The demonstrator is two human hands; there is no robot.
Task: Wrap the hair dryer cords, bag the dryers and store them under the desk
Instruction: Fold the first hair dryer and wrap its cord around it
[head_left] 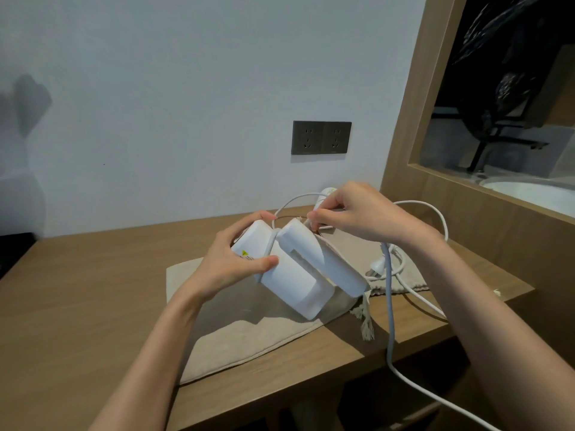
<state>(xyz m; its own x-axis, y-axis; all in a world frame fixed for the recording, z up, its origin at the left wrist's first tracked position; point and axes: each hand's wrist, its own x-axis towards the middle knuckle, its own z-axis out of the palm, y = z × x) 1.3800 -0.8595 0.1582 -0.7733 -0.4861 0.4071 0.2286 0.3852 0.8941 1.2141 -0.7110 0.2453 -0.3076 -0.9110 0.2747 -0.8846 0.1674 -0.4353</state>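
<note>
Bare forearms enter from the bottom edge, cut off before the elbows, and meet over the wooden tabletop [77,290]. The right hand [364,213] covers most of what its fingertips close on, so only a short run of white cord [389,306] shows there. Behind it a rounded white shape [328,191] peeps out by the wall, with too little in view to say what it is. The cord loops out to the right, drops over the front edge of the tabletop and leaves the view at the lower right corner. A white plug [373,270] lies just right of the dryer, and which cord it ends is unclear. The left hand [230,262] shows its back, wrist bent, and grips the barrel of the white hair dryer [298,275]: its fingers [264,216] curl over the top end and the thumb presses the near side. The right hand is arched, knuckles up, thumb and forefinger pinching the cord at the tip of the dryer's folded handle. One turn of cord crosses the barrel between the left thumb and fingers. The dryer is tilted, its upper end between the two hands and its lower end over a beige cloth bag [249,337] lying flat on the tabletop; whether it touches the cloth cannot be told. The bag's drawstring tassel [367,328] lies just below the dryer's handle. A dark double wall socket [321,137] sits on the wall above the hands.
</note>
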